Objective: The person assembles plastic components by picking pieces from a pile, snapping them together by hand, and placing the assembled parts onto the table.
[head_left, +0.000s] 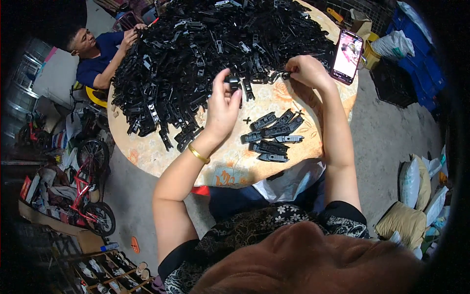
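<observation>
A big heap of black plastic parts [196,63] spreads over the round table. At its near edge my left hand [221,110], with a gold bangle on the wrist, is closed around a short black plastic part [234,82] between fingers and thumb. Further right, my right hand [311,73] pinches a small black piece [286,76] beside the heap; its exact shape is partly hidden by the fingers. Between my forearms lies a small group of long black plastic parts [279,130], one with a greyer face. Two tiny black cross-shaped pieces [246,120] lie by that group.
The table [142,157] has a pale patterned cover. A phone [347,56] stands at its right edge. Across the far left, another person [100,56] works at the heap. Blue crates [416,63], sacks [409,220], a red bicycle [83,191] and a shoe rack [110,274] surround the table.
</observation>
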Available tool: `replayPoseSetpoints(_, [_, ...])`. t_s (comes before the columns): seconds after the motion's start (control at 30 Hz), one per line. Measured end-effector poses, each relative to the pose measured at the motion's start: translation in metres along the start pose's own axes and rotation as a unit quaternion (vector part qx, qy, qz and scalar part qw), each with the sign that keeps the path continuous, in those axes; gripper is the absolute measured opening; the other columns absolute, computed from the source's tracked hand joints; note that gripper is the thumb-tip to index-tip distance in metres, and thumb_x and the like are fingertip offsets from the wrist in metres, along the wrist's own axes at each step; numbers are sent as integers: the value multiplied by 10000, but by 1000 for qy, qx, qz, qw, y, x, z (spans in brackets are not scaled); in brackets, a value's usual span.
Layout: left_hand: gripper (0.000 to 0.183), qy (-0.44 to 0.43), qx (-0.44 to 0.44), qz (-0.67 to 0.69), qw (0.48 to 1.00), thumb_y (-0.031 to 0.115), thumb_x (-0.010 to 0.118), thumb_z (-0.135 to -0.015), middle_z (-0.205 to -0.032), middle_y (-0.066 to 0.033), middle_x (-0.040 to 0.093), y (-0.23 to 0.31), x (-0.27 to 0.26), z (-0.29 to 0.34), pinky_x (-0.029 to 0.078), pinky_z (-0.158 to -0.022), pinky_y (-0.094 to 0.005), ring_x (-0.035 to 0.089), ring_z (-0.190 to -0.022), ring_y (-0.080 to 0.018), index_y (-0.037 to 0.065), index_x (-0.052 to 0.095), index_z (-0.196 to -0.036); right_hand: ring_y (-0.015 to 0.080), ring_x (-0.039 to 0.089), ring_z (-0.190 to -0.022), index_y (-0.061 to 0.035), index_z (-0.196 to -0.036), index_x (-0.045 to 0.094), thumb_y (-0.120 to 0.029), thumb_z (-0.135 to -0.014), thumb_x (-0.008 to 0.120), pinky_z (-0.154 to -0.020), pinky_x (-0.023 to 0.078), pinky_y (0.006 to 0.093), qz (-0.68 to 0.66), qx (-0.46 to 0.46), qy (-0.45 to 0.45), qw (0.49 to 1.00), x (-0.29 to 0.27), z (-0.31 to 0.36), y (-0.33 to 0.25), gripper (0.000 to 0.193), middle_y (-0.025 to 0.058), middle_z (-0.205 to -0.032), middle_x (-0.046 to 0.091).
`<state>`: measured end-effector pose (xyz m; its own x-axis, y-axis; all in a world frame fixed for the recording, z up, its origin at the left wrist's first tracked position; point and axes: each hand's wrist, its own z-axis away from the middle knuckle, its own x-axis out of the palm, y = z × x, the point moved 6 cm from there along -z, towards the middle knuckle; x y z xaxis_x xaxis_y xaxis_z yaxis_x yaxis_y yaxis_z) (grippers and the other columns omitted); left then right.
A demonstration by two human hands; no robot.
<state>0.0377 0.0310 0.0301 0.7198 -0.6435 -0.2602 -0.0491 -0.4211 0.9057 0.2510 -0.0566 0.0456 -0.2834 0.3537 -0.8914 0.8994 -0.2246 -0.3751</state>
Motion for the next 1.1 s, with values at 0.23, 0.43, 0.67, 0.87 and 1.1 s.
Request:
replayPoseSetpoints(0.23, [402, -9, -195, 249, 949, 25, 559, -802, -844, -64, 565, -22, -4, 0, 492, -612, -223, 570, -665, -114, 24, 363, -1153, 312, 598, -789, -31, -734, 635, -43, -660, 560, -685, 486, 381, 164, -102, 71, 979, 20, -1, -22, 106, 163, -794, 618])
replayPoseSetpoints(0.43, [363, -21, -135, 156, 978, 26, 606, -768, -809, -42, 530, -14, -8, -3, 424, -484, -182, 498, -564, -72, 20, 423, -1081, 151, 584, -705, -79, -1083, 537, -57, -727, 618, -623, 480, 276, -300, -69, 6, 952, 20, 1, -54, 365, 76, -801, 601])
replayPoseSetpoints(0.67, [209, 19, -185, 250, 950, 58, 520, -842, -850, -120, 591, -33, -8, -4, 533, -629, -222, 612, -697, -158, -48, 485, -1020, 92, 576, -669, -7, -1082, 550, -46, -757, 617, -615, 483, 221, -546, -40, -87, 832, 42, 8, -91, 334, 47, -770, 606])
replayPoseSetpoints(0.87, [252, 9, -185, 311, 932, 145, 424, -905, -940, -124, 575, -32, -3, -1, 526, -714, -247, 604, -807, -168, -38, 487, -1066, 171, 617, -679, -38, -923, 638, -113, -687, 685, -614, 494, 266, -309, -120, 105, 937, 30, 13, -96, 252, 99, -784, 638])
replayPoseSetpoints(1.1, [267, -40, -190, 349, 917, 126, 384, -917, -960, -117, 561, -29, 2, -3, 523, -720, -255, 599, -785, -159, -50, 466, -1099, 224, 538, -764, -66, -840, 653, -158, -627, 708, -653, 448, 308, -151, -241, 195, 939, 20, 17, -105, 239, 65, -791, 550])
